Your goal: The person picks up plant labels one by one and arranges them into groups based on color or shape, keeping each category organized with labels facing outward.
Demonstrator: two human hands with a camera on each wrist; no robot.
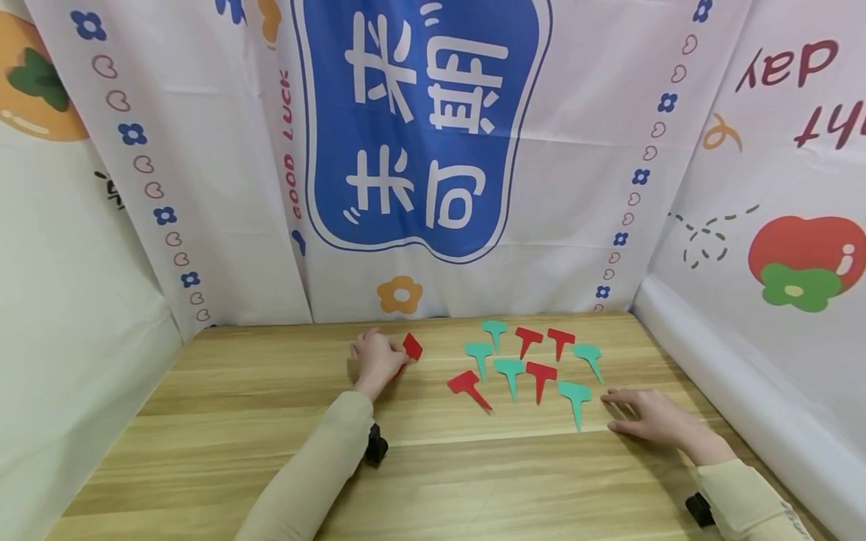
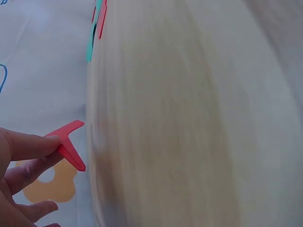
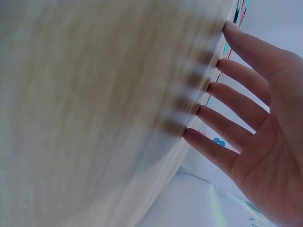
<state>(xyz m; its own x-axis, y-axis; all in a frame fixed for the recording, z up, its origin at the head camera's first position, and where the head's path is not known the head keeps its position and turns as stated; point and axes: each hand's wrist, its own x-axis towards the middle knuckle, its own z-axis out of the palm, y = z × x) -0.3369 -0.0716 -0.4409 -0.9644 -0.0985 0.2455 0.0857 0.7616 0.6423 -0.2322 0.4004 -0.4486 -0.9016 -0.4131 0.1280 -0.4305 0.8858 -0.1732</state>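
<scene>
My left hand (image 1: 374, 359) pinches a red T-shaped tag (image 1: 410, 347) just above the wooden table (image 1: 271, 421); in the left wrist view the red tag (image 2: 69, 144) sticks out from my fingertips (image 2: 42, 144). To the right lie several red and teal tags, among them a red one (image 1: 468, 386) and a teal one (image 1: 576, 397). My right hand (image 1: 646, 417) rests flat on the table beside that teal tag, fingers straight (image 3: 236, 118) and spread.
A printed cloth backdrop (image 1: 419, 150) closes off the back and both sides of the table. A white rolled edge (image 1: 731, 391) runs along the table's right side. Bare wood fills the left and front.
</scene>
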